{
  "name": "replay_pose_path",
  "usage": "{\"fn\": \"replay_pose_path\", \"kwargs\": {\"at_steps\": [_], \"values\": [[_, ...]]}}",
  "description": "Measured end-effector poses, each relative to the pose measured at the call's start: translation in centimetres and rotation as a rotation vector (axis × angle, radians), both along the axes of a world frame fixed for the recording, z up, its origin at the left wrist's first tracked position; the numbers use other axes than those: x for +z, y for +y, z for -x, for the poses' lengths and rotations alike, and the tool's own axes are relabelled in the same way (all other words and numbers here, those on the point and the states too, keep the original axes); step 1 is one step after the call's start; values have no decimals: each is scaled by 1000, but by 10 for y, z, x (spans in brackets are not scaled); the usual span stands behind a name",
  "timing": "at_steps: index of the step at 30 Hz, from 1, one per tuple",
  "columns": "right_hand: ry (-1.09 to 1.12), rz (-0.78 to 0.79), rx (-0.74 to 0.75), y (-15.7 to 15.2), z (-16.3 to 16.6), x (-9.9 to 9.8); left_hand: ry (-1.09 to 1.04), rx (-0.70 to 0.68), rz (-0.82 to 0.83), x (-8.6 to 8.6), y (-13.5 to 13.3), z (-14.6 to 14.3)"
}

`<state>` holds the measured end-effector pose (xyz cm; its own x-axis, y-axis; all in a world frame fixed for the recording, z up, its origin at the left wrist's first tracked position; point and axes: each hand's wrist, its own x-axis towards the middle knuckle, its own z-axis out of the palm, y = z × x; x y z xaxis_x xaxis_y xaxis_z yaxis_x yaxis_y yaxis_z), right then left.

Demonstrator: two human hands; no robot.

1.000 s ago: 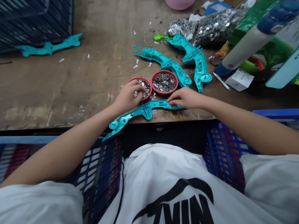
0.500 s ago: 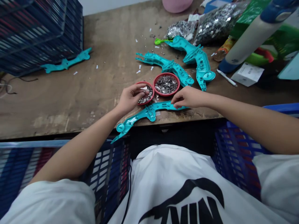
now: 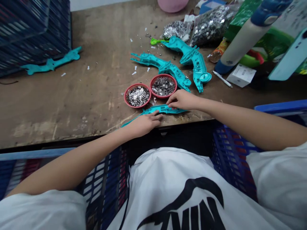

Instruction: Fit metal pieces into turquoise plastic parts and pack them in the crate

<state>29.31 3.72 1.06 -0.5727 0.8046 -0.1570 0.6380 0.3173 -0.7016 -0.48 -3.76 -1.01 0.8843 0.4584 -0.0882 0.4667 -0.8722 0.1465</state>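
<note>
Teal shell (image 3: 165, 109): a long, thin, curved plastic moulding with ribs and cut-outs. It lies along the bench's near edge, just in front of the two baskets.
Left hand (image 3: 144, 123): laid palm down on the shell's left part at the very edge. The fingers are stretched almost flat and grip nothing.
Right hand (image 3: 182, 99): rests on the shell's right part with fingertips drawn together against the plastic. Whether they pinch a small piece cannot be told.
Left red basket (image 3: 137, 95): holds small silvery metal pieces and sits just beyond the shell.
Right red basket (image 3: 163, 85): holds the same kind of load and touches its neighbour.
Risk at the edge: the shell's left end seems to reach past the bench edge, so if the flat hand eased off, it could tip or slide into the blue crate (image 3: 105, 185) below.
Risk to the baskets: a knuckle bumping either one would likely scatter the pieces.
Risk to the shell: being thin, it may flex or twist under uneven pressing.
</note>
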Motion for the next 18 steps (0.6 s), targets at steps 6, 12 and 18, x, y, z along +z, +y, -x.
{"fn": "replay_pose_path", "kwargs": {"at_steps": [6, 12, 18], "values": [[-69, 11, -80, -11, 17, -7, 44, -11, -13, 4, -7, -6], [-91, -36, -87, -11, 17, -12, 88, -64, 23, 4, 3, -2], [-74, -154, -64, -13, 20, -12, 54, -74, 47, 3, 6, 0]]}}
